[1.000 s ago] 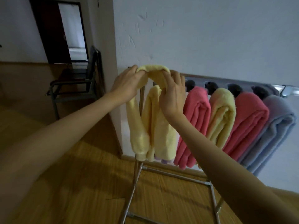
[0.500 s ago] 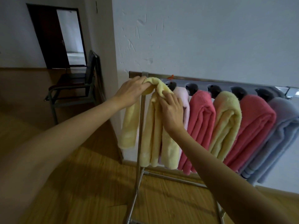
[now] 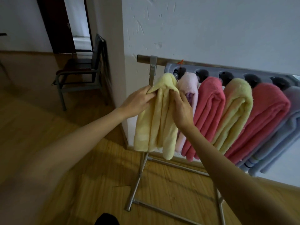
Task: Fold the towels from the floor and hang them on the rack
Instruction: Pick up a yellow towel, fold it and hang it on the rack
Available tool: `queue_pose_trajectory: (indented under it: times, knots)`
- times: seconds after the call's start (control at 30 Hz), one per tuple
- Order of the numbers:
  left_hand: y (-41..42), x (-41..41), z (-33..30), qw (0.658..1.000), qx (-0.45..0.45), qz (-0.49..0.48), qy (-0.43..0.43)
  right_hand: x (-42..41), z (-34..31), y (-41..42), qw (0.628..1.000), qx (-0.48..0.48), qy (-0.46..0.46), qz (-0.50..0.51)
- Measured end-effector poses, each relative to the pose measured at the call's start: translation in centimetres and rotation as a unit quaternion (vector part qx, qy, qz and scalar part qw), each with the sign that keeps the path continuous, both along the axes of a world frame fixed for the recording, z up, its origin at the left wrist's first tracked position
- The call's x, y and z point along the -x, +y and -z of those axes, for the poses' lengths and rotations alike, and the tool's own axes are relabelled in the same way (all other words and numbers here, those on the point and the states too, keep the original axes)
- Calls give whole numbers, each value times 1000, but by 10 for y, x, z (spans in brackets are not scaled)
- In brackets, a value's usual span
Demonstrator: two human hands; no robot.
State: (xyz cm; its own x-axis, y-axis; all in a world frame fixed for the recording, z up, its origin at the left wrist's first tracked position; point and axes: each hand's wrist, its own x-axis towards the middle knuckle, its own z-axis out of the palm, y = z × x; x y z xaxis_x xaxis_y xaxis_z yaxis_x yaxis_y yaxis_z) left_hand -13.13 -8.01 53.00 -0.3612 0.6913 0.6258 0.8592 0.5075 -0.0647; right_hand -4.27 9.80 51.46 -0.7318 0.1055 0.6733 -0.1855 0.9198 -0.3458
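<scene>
A folded pale yellow towel [image 3: 155,120] hangs over the leftmost peg of the metal rack [image 3: 153,65], its ends drooping toward the floor. My left hand [image 3: 138,101] pinches its left fold near the top. My right hand [image 3: 180,109] grips its right fold just below the peg. To the right on the rack hang a pale pink towel [image 3: 188,85], a red towel [image 3: 209,109], a yellow-green towel [image 3: 235,108], another red towel [image 3: 266,117] and a blue-grey towel [image 3: 285,135].
The rack stands on a wooden floor [image 3: 90,168] against a white wall [image 3: 211,30]. A dark chair [image 3: 84,70] sits at the left by a wall corner, and a doorway [image 3: 78,21] lies behind it. The rack's metal foot bars [image 3: 162,210] cross the floor below.
Both hands have come down with the yellow towel, from above the rack's end to the leftmost peg. It now drapes there, and the pale pink towel beside it shows.
</scene>
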Motion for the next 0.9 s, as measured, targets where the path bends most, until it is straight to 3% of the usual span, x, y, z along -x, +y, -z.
queue_pose_trajectory:
  times: [0.13,0.27,0.43,0.63,0.77,0.9]
  knots:
    - [-5,-5,40,991,-61,-23,-116,2,6,6,999,-26,18,-12]
    - [-15,0,61,966,-62,-48,-246,6,18,13,997,-57,47,-26]
    - [-18,11,58,951,-121,-125,-256,10,22,15,996,-66,58,-25]
    - [-8,4,79,936,-36,-20,-349,9,22,16,995,-75,66,-30]
    - [0,-7,87,903,-143,-21,-405,8,24,20,994,-76,66,-41]
    - [14,-20,84,834,-289,-27,-468,-2,35,19,993,-61,91,-39]
